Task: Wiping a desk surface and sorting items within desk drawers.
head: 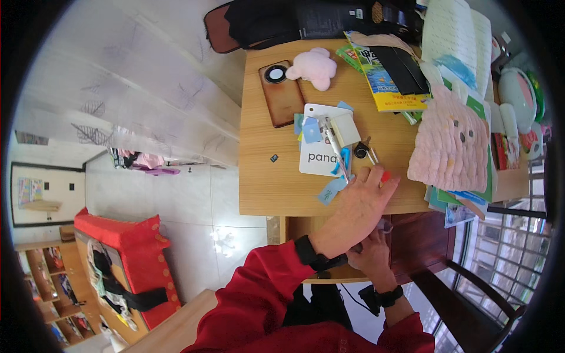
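My left hand [364, 194] rests at the desk's front edge, its fingers around a small red object [386, 177]; whether it grips this is unclear. Thin white prongs [374, 156] and a key with a black fob [362, 150] lie just beyond. Below the desktop, my right hand [371, 256] is over the pulled-out drawer [304, 225], close to a clear item [385, 226]; the left forearm partly hides it. Left of my left hand, a white word card [313, 165] bears a pen [332, 134], blue paper pieces [312, 130] and a whitish block [346, 130].
A brown phone [284, 99], pink plush [314, 68] and small dark chip [274, 158] lie on the desk. A yellow-blue book [379, 88], fluffy pink pouch [452, 141] and open notebook [450, 39] crowd the right. A dark wooden chair [459, 304] stands lower right.
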Demonstrator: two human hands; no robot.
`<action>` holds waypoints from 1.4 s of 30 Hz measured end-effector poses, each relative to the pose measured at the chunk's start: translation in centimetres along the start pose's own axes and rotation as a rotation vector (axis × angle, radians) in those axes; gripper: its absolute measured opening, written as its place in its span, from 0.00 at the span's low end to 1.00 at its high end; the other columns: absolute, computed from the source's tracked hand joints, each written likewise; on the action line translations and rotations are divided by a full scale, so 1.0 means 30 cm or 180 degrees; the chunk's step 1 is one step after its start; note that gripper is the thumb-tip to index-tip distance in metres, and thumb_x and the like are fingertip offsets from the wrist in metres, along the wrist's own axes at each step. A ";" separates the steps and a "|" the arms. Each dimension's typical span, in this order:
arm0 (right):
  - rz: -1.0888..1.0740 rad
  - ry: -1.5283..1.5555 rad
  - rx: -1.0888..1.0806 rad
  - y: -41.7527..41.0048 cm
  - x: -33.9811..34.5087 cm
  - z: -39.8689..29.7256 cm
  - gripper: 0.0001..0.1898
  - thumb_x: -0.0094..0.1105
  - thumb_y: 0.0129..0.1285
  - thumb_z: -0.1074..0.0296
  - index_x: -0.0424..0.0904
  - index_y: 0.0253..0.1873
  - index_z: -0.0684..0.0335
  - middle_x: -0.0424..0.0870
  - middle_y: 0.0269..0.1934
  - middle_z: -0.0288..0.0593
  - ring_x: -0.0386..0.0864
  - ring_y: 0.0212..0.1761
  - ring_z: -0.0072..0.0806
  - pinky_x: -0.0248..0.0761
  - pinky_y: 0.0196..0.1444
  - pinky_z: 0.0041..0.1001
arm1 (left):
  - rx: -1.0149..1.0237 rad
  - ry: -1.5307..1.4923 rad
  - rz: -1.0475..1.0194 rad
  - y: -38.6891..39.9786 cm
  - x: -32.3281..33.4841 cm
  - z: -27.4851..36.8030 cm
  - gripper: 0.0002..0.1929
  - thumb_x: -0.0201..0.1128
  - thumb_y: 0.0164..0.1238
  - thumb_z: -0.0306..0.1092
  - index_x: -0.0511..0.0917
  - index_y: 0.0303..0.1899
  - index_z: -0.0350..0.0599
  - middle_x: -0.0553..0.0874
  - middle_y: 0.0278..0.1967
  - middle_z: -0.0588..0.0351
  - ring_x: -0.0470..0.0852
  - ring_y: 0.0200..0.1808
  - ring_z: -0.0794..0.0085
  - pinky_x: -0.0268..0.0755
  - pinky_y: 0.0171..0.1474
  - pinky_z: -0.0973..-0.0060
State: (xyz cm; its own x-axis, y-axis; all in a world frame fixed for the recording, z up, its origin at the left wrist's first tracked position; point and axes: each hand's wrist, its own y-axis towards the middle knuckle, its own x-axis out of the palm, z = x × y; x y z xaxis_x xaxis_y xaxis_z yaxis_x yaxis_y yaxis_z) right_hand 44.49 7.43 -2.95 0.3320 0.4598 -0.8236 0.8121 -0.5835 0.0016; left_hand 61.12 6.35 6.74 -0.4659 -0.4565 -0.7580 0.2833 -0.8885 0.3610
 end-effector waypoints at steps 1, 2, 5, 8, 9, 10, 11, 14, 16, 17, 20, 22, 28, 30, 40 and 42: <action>-0.0026 -0.0048 -0.0014 0.013 0.012 0.004 0.26 0.69 0.45 0.55 0.77 0.51 0.58 0.70 0.58 0.54 0.69 0.56 0.53 0.63 0.58 0.50 | -0.0023 -0.0034 0.0039 -0.009 -0.010 0.003 0.15 0.66 0.48 0.25 0.78 0.42 0.45 0.76 0.41 0.51 0.78 0.39 0.58 0.74 0.40 0.66; -0.0193 -0.0179 -0.0073 0.032 0.041 0.013 0.26 0.68 0.46 0.54 0.77 0.51 0.58 0.71 0.57 0.53 0.69 0.56 0.53 0.64 0.58 0.49 | -0.0085 -0.0344 0.0347 -0.038 -0.035 0.000 0.14 0.65 0.50 0.25 0.78 0.41 0.44 0.76 0.40 0.50 0.78 0.39 0.57 0.74 0.40 0.66; -0.0580 -0.0384 -0.0056 0.129 0.107 -0.016 0.26 0.65 0.49 0.53 0.77 0.52 0.59 0.72 0.55 0.53 0.70 0.57 0.51 0.65 0.57 0.47 | -0.1035 -0.0873 0.0512 -0.292 -0.103 -0.065 0.11 0.65 0.53 0.25 0.78 0.39 0.43 0.78 0.39 0.48 0.78 0.41 0.56 0.73 0.40 0.67; -0.0506 -0.0571 -0.0208 0.207 0.172 0.050 0.27 0.63 0.52 0.54 0.72 0.56 0.58 0.76 0.49 0.51 0.73 0.52 0.48 0.68 0.53 0.44 | -0.2403 -0.0135 0.0301 -0.615 -0.096 -0.112 0.12 0.64 0.55 0.28 0.78 0.43 0.43 0.79 0.38 0.47 0.79 0.41 0.53 0.73 0.44 0.66; -0.0253 -0.0551 -0.0492 0.228 0.220 0.081 0.28 0.63 0.54 0.56 0.68 0.60 0.56 0.79 0.44 0.48 0.76 0.48 0.46 0.71 0.49 0.42 | -0.2600 0.0334 0.0201 -0.708 -0.070 -0.115 0.14 0.62 0.57 0.30 0.77 0.46 0.43 0.79 0.38 0.47 0.79 0.42 0.51 0.72 0.47 0.65; -0.0289 -0.0572 -0.0515 0.249 0.265 0.107 0.28 0.63 0.54 0.56 0.68 0.60 0.56 0.79 0.44 0.48 0.76 0.48 0.46 0.71 0.49 0.42 | -0.2639 0.0312 0.0218 -0.792 -0.022 -0.109 0.14 0.62 0.57 0.30 0.77 0.46 0.43 0.79 0.38 0.47 0.79 0.42 0.51 0.72 0.47 0.65; -0.0875 0.0749 0.0724 0.270 0.316 0.117 0.25 0.60 0.56 0.59 0.69 0.59 0.56 0.77 0.44 0.48 0.76 0.47 0.44 0.72 0.48 0.41 | -0.3217 0.0106 0.0173 -0.877 0.019 -0.106 0.14 0.61 0.59 0.31 0.77 0.47 0.41 0.80 0.38 0.47 0.79 0.42 0.50 0.72 0.48 0.65; -0.1293 0.0162 0.0263 0.219 0.363 0.025 0.20 0.55 0.59 0.63 0.70 0.56 0.57 0.72 0.49 0.48 0.74 0.50 0.41 0.74 0.44 0.40 | -0.4250 -0.0559 0.0403 -1.033 0.120 -0.129 0.15 0.59 0.62 0.33 0.76 0.50 0.39 0.81 0.39 0.46 0.80 0.43 0.50 0.72 0.48 0.65; -0.1627 -0.1603 -0.1692 0.097 0.304 -0.039 0.17 0.49 0.61 0.68 0.71 0.55 0.57 0.68 0.54 0.47 0.72 0.54 0.40 0.74 0.45 0.41 | -0.4531 -0.0962 0.0495 -1.002 0.116 -0.113 0.16 0.58 0.62 0.32 0.76 0.52 0.42 0.81 0.42 0.47 0.81 0.44 0.54 0.73 0.47 0.64; -0.2272 -0.1494 -0.1934 0.063 0.290 -0.068 0.16 0.46 0.62 0.70 0.71 0.56 0.56 0.67 0.55 0.46 0.71 0.56 0.42 0.73 0.50 0.41 | -0.4581 -0.0996 0.0521 -1.005 0.106 -0.108 0.16 0.58 0.62 0.32 0.76 0.52 0.42 0.81 0.42 0.47 0.81 0.44 0.54 0.73 0.47 0.64; -0.3194 -0.1082 -0.2326 0.075 0.297 -0.026 0.18 0.43 0.64 0.69 0.69 0.58 0.51 0.67 0.55 0.45 0.69 0.57 0.41 0.71 0.54 0.41 | -0.4207 -0.0834 0.0592 -1.019 0.126 -0.101 0.16 0.56 0.60 0.29 0.76 0.51 0.46 0.81 0.40 0.48 0.81 0.40 0.52 0.74 0.43 0.63; -0.2199 -0.1043 -0.2473 0.100 0.363 0.183 0.15 0.39 0.67 0.68 0.72 0.55 0.51 0.65 0.60 0.43 0.69 0.59 0.39 0.73 0.51 0.37 | -0.4065 -0.0946 0.0533 -0.953 0.109 -0.112 0.17 0.55 0.60 0.28 0.76 0.52 0.46 0.81 0.40 0.48 0.81 0.39 0.52 0.74 0.42 0.63; -0.2169 0.0198 0.0113 0.224 0.024 0.128 0.21 0.36 0.72 0.55 0.76 0.49 0.63 0.81 0.40 0.51 0.77 0.42 0.42 0.70 0.43 0.34 | -0.4060 -0.1075 0.0315 -0.957 0.044 -0.126 0.23 0.55 0.52 0.27 0.75 0.54 0.44 0.80 0.39 0.47 0.81 0.37 0.51 0.74 0.40 0.62; -0.1213 0.0033 0.0136 0.027 0.205 0.325 0.19 0.39 0.71 0.56 0.76 0.48 0.63 0.81 0.40 0.50 0.77 0.42 0.42 0.71 0.44 0.35 | -0.4016 -0.1032 0.0341 -0.953 0.053 -0.124 0.23 0.55 0.52 0.27 0.75 0.54 0.44 0.80 0.39 0.47 0.81 0.37 0.51 0.75 0.40 0.62; -0.2019 -0.1098 -0.3241 0.257 0.292 0.022 0.16 0.53 0.61 0.65 0.75 0.54 0.58 0.76 0.49 0.50 0.74 0.52 0.43 0.67 0.54 0.41 | -0.4001 -0.1057 0.0310 -0.993 0.072 -0.111 0.23 0.55 0.51 0.27 0.75 0.53 0.44 0.80 0.41 0.44 0.81 0.39 0.49 0.75 0.41 0.60; -0.2006 -0.0878 -0.1303 0.271 0.259 0.025 0.16 0.52 0.61 0.66 0.74 0.54 0.60 0.73 0.54 0.49 0.72 0.54 0.43 0.67 0.55 0.43 | -0.3865 -0.0995 0.0294 -0.991 0.057 -0.114 0.23 0.54 0.52 0.27 0.74 0.53 0.44 0.80 0.41 0.44 0.81 0.39 0.48 0.75 0.41 0.59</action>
State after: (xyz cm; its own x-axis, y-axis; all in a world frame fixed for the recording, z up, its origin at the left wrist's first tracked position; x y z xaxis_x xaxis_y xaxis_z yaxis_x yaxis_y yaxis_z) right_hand 53.31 5.77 -9.76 -0.3352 0.4076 -0.8494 0.9367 0.0475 -0.3469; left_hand 54.78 32.13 -7.15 -0.5345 -0.6538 -0.5356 0.8354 -0.3125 -0.4521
